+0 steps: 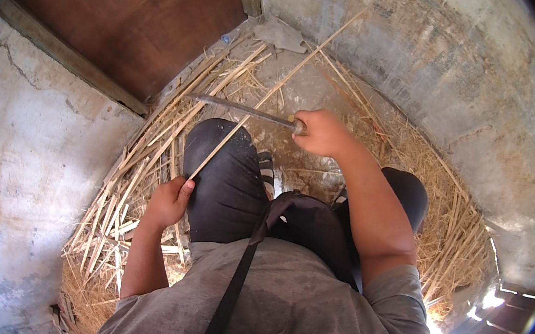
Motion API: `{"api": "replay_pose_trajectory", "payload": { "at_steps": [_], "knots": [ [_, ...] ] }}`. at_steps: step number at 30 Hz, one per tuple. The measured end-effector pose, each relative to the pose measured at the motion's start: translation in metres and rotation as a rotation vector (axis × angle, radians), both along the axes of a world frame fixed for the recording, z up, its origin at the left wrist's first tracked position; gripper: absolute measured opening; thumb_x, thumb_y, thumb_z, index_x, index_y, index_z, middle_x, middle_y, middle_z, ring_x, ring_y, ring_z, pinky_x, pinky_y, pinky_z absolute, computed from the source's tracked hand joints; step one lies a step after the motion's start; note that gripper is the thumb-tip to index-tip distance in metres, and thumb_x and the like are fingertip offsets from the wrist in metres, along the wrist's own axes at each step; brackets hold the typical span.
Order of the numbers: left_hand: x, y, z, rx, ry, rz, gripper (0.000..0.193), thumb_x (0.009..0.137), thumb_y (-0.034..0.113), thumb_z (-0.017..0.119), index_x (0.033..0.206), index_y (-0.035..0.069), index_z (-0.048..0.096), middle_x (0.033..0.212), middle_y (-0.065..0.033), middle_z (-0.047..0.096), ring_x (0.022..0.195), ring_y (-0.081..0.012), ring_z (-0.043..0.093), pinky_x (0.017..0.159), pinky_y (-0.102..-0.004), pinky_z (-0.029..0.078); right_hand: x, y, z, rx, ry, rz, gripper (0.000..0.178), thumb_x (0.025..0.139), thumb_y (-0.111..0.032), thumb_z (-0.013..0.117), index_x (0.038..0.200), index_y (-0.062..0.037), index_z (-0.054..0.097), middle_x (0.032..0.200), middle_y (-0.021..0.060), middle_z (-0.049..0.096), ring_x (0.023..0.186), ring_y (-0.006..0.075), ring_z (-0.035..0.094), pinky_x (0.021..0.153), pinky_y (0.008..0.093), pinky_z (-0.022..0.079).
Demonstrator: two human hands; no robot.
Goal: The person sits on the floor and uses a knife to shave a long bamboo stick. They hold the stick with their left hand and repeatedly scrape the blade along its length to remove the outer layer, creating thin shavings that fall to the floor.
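Note:
My left hand (171,201) is closed round the near end of a long, thin bamboo strip (284,82), beside my left knee. The strip slants up and to the right, over that knee, toward the far wall. In my right hand (319,132) is the handle of a long machete (241,107), held out in front of my knees. Its narrow, slightly curved blade points left and crosses the strip; whether the two touch, I cannot tell. The fingers of my right hand wrap fully round the handle.
Split strips (149,167) lie heaped along my left side. Fine shavings (450,240) are piled to the right. A stained wall (425,59) rises ahead, another wall (24,159) at the left, and a brown wooden door (146,14) stands far left. A black strap (234,288) crosses my chest.

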State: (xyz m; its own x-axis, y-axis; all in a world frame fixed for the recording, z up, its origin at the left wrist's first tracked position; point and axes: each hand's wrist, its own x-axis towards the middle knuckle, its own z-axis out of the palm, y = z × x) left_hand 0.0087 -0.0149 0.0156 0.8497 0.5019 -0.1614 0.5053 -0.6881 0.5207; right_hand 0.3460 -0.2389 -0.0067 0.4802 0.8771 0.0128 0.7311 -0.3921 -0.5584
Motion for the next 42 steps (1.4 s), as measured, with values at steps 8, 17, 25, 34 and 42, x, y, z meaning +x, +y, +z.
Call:
{"api": "replay_pose_trajectory", "payload": {
  "at_steps": [8, 17, 25, 34, 42],
  "knots": [
    [0.005, -0.002, -0.008, 0.142, -0.026, -0.019, 0.048, 0.105, 0.043, 0.054, 0.084, 0.0, 0.056, 0.071, -0.0283, 0.062, 0.072, -0.0519, 0.061, 0.062, -0.0539, 0.047, -0.029, 0.007, 0.027, -0.181, -0.112, 0.135, 0.034, 0.078, -0.025, 0.072, 0.109, -0.0115, 0.071, 0.101, 0.0151, 0.073, 0.099, 0.0391, 0.069, 0.085, 0.0509, 0.056],
    [0.012, -0.005, -0.006, 0.159, -0.018, -0.025, 0.049, 0.104, 0.043, 0.056, 0.081, 0.0, 0.053, 0.064, -0.0261, 0.059, 0.067, -0.0501, 0.062, 0.059, -0.053, 0.046, 0.01, 0.003, -0.008, -0.078, 0.014, -0.076, 0.031, 0.081, -0.024, 0.071, 0.109, -0.0107, 0.072, 0.1, 0.0171, 0.073, 0.1, 0.0381, 0.069, 0.087, 0.0497, 0.056],
    [0.01, -0.007, -0.007, 0.187, -0.016, -0.023, 0.049, 0.103, 0.045, 0.056, 0.082, 0.0, 0.053, 0.065, -0.0265, 0.059, 0.067, -0.0503, 0.062, 0.059, -0.0541, 0.046, -0.024, 0.018, 0.011, -0.166, -0.025, 0.087, 0.032, 0.079, -0.021, 0.073, 0.108, -0.0076, 0.072, 0.098, 0.0205, 0.072, 0.098, 0.0396, 0.069, 0.086, 0.0484, 0.055],
    [0.011, -0.006, -0.005, 0.204, -0.002, -0.015, 0.049, 0.103, 0.046, 0.056, 0.085, 0.001, 0.055, 0.067, -0.0269, 0.061, 0.069, -0.0505, 0.063, 0.061, -0.0548, 0.048, 0.017, 0.004, -0.019, -0.086, 0.148, -0.07, 0.041, 0.082, -0.03, 0.077, 0.11, -0.0011, 0.071, 0.1, 0.0231, 0.071, 0.096, 0.042, 0.068, 0.084, 0.0473, 0.054],
    [0.007, -0.009, -0.01, 0.23, 0.005, -0.007, 0.048, 0.102, 0.047, 0.057, 0.087, 0.001, 0.055, 0.067, -0.0259, 0.062, 0.069, -0.0498, 0.063, 0.061, -0.0548, 0.048, 0.003, 0.019, -0.011, -0.146, 0.052, 0.087, 0.051, 0.083, -0.032, 0.077, 0.123, -0.0028, 0.067, 0.108, 0.0209, 0.072, 0.101, 0.0402, 0.068, 0.089, 0.0477, 0.054]
  ]
}}
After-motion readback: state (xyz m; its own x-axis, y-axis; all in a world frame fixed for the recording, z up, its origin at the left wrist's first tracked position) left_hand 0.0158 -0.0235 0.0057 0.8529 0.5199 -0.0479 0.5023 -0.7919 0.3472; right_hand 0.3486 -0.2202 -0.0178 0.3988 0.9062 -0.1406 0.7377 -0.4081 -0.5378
